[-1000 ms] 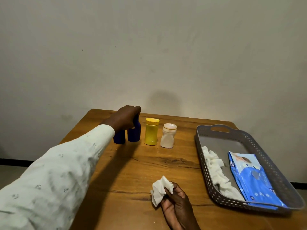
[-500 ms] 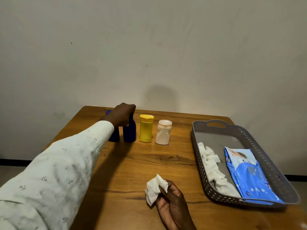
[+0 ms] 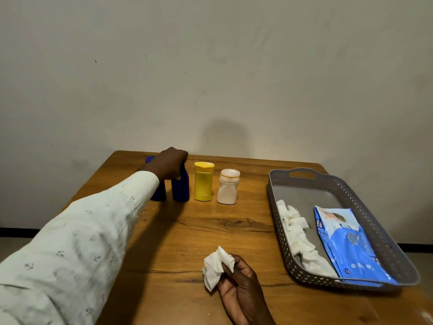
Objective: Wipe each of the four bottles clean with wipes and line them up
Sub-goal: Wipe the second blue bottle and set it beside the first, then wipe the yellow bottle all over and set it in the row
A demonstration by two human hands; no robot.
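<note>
Nothing much has shifted since the earlier frame: your left hand [image 3: 172,163] still grips the top of the right-hand dark blue bottle [image 3: 181,186], upright beside the other dark blue bottle [image 3: 158,193], the yellow bottle [image 3: 203,181] and the white bottle [image 3: 228,186], in a row at upper centre of the surface [image 3: 210,231]. Your right hand [image 3: 240,286] holds a crumpled wipe [image 3: 216,266] at lower centre. Right of frame, the grey tray [image 3: 346,195] holds used wipes [image 3: 297,238] and a blue wipes pack [image 3: 349,247].

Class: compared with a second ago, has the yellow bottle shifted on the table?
No. The yellow bottle stands between the blue bottle and white bottle, as before.
</note>
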